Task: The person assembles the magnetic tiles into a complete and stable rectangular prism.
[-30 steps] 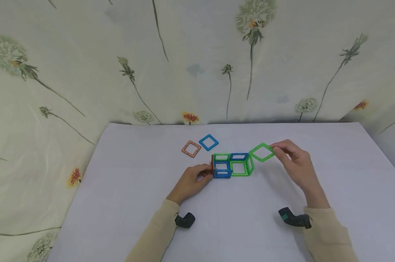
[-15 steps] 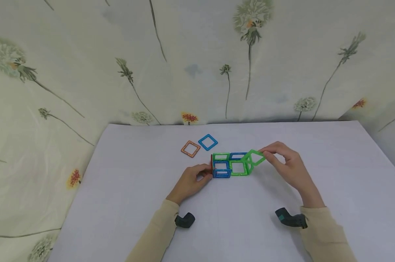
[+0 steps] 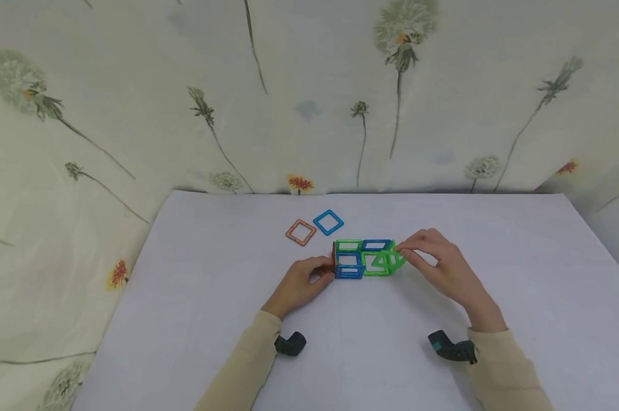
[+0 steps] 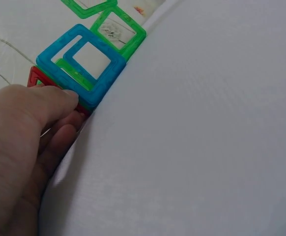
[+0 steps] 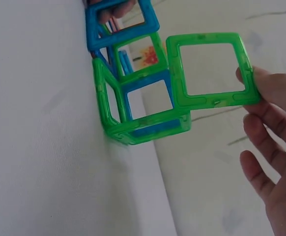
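Observation:
A box-like row of square magnetic tiles (image 3: 349, 277), blue and green with a red tile (image 4: 45, 77) at its left end, stands on the table. My left hand (image 3: 300, 285) grips that left end, its thumb on a blue tile (image 4: 117, 69) and fingers by the red one. With thumb and fingertips, my right hand (image 3: 445, 271) pinches a green square magnetic tile (image 5: 207, 38) by one edge. This tile is raised at the right end of the row, above an upright green tile (image 5: 101, 93). In the right wrist view they overlap, so I cannot tell whether they touch.
Behind the row, an orange square tile (image 3: 301, 233) and a blue square tile (image 3: 328, 222) lie flat on the white-covered table (image 3: 371, 354). A flower-patterned cloth (image 3: 309, 137) hangs beyond the table's back edge.
My right hand has moved left with the green tile, bringing it over the row's right end and tilting it. The left hand stays at the left end.

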{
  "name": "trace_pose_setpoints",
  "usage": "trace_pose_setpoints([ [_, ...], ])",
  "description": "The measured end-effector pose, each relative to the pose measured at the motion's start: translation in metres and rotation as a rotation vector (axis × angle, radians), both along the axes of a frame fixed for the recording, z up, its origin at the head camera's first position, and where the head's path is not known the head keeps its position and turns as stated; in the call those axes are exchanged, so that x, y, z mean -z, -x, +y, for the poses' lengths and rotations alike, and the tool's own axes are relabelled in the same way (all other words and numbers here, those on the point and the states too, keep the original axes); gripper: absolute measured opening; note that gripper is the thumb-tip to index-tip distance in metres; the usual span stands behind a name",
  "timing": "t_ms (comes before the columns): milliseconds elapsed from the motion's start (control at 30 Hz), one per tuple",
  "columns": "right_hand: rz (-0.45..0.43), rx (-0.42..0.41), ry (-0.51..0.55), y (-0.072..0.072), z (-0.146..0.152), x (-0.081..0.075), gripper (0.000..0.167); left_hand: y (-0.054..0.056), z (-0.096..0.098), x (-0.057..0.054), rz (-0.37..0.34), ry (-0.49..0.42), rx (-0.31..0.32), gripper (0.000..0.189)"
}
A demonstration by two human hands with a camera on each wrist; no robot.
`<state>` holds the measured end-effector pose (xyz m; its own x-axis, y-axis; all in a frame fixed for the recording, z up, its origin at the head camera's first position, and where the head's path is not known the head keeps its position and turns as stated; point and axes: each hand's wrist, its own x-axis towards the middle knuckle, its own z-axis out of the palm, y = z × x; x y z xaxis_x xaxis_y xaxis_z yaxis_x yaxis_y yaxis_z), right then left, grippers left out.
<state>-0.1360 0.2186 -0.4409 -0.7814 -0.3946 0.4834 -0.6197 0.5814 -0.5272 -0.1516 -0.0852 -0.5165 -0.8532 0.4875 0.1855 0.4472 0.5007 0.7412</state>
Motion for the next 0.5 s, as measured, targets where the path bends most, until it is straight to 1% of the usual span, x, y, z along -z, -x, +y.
trace_pose_setpoints([
  [200, 0.049, -0.039, -0.037, 0.0014, -0.0052, -0.0017, 0.030, 0.0012, 0.0011, -0.0034, 0.004, -0.016, 0.002, 0.025],
  [300, 0.053, -0.046, -0.044, 0.0033, -0.0067, -0.0015, 0.029, 0.0014, 0.0017, -0.0043, 0.004, -0.014, -0.004, 0.024],
  [500, 0.076, -0.068, -0.052, 0.0077, -0.0074, 0.0032, 0.028, 0.0017, 0.0041, -0.0056, 0.007, -0.002, -0.021, 0.025],
])
